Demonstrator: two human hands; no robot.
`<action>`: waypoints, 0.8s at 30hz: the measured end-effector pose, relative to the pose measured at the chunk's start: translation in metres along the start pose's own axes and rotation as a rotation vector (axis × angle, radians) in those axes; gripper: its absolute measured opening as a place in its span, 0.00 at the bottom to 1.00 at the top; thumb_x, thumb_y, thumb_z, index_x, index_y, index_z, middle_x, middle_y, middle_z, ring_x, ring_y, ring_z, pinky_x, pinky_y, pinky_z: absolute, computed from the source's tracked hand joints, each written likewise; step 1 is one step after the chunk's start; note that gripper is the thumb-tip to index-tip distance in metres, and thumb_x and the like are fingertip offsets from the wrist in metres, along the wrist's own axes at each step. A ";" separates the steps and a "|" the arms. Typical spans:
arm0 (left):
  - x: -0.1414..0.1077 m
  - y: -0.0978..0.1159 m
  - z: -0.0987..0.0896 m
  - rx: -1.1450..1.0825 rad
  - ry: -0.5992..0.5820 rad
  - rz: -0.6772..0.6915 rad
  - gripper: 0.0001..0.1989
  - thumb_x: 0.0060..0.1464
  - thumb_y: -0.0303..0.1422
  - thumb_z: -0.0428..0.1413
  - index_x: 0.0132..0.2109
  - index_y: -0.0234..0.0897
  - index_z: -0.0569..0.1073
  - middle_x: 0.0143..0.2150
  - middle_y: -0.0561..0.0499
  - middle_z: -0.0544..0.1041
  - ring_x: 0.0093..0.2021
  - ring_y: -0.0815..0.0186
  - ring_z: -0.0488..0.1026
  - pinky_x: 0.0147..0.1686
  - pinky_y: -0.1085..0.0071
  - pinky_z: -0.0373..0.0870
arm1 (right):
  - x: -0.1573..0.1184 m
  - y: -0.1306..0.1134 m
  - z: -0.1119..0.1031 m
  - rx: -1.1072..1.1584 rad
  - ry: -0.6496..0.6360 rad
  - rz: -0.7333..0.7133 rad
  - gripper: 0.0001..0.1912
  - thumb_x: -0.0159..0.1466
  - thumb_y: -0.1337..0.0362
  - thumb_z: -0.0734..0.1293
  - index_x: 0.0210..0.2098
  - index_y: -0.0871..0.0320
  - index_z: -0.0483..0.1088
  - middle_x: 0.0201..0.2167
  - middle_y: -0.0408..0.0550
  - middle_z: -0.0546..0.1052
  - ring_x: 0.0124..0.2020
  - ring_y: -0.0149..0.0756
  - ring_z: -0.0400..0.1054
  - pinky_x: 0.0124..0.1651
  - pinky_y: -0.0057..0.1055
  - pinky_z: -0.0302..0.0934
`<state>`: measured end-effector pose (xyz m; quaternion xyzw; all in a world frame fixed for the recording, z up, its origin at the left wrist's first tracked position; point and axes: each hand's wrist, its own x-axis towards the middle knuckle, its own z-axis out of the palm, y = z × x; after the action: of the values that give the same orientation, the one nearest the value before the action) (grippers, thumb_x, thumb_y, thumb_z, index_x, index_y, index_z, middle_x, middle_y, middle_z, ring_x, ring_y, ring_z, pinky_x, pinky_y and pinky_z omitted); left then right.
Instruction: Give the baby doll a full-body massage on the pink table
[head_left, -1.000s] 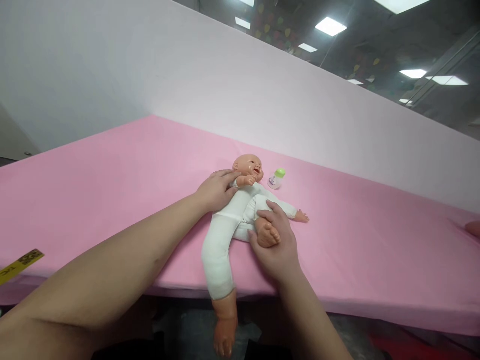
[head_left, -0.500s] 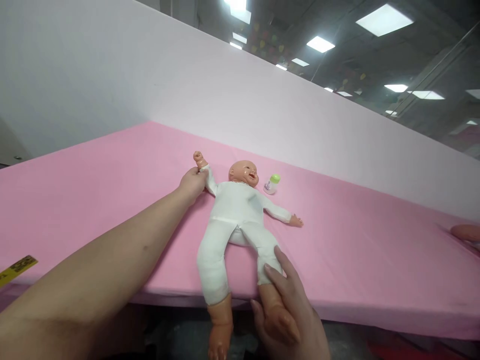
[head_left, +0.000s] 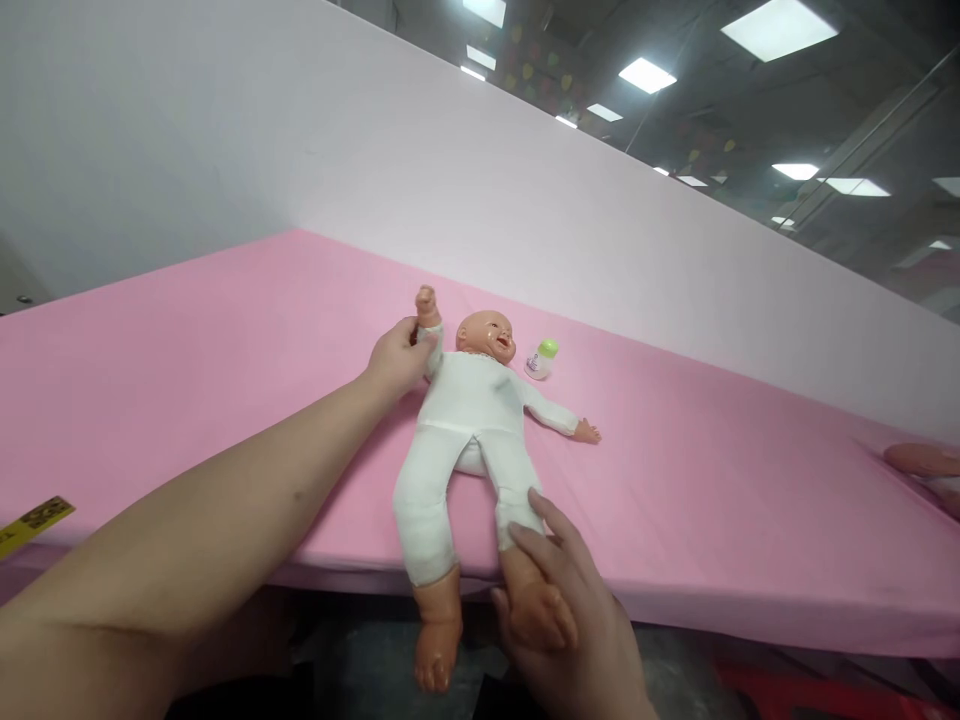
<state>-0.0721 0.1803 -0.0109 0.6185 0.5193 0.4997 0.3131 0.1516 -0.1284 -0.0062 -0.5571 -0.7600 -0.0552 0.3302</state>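
A baby doll [head_left: 480, 395] with a white cloth body lies on its back on the pink-covered table [head_left: 697, 490]. Its head is toward the wall, and its lower legs hang past the front edge. My left hand [head_left: 401, 357] is closed around the doll's forearm on the left side, holding that arm raised. Around the lower leg on the right side curls my right hand [head_left: 570, 590], fingers on the shin and the foot resting against the palm. A small baby bottle [head_left: 541, 360] with a green cap stands beside the doll's head.
A white wall panel [head_left: 525, 190] runs along the back of the table. Part of another doll [head_left: 922, 460] shows at the right edge. A yellow label [head_left: 36, 525] lies near the front left. Something red [head_left: 810, 690] is below the table at right.
My left hand has swung the doll's arm to the right, closer to its head and more upright. My right hand and the held leg have shifted slightly left.
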 end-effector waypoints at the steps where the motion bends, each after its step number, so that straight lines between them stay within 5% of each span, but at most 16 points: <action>1: -0.005 0.005 0.001 0.046 -0.025 0.073 0.14 0.66 0.43 0.54 0.52 0.43 0.76 0.46 0.48 0.81 0.44 0.56 0.77 0.44 0.62 0.72 | 0.006 0.002 0.000 0.016 0.027 -0.006 0.27 0.62 0.59 0.76 0.60 0.47 0.74 0.66 0.53 0.73 0.53 0.58 0.80 0.44 0.46 0.84; 5: -0.018 0.019 0.007 0.226 -0.139 0.309 0.16 0.64 0.42 0.56 0.55 0.44 0.78 0.50 0.47 0.81 0.49 0.53 0.76 0.49 0.59 0.71 | 0.037 0.010 0.004 0.036 0.116 -0.033 0.23 0.65 0.61 0.74 0.59 0.49 0.72 0.67 0.55 0.71 0.60 0.54 0.76 0.58 0.51 0.78; 13: -0.019 0.020 0.009 0.298 -0.161 0.353 0.16 0.65 0.43 0.55 0.54 0.44 0.78 0.47 0.47 0.81 0.48 0.52 0.76 0.48 0.58 0.71 | 0.099 0.015 0.006 0.120 0.052 0.025 0.18 0.63 0.59 0.74 0.52 0.52 0.74 0.58 0.53 0.78 0.60 0.52 0.74 0.64 0.51 0.71; 24: -0.023 0.023 0.012 0.341 -0.193 0.327 0.19 0.66 0.43 0.55 0.60 0.47 0.77 0.48 0.46 0.81 0.50 0.50 0.75 0.50 0.55 0.71 | 0.110 0.012 0.025 0.215 -0.113 0.097 0.10 0.62 0.63 0.71 0.44 0.52 0.72 0.42 0.46 0.81 0.44 0.46 0.77 0.47 0.41 0.73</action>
<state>-0.0521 0.1543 -0.0008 0.7829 0.4567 0.3879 0.1673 0.1338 -0.0238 0.0331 -0.5566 -0.7511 0.0740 0.3471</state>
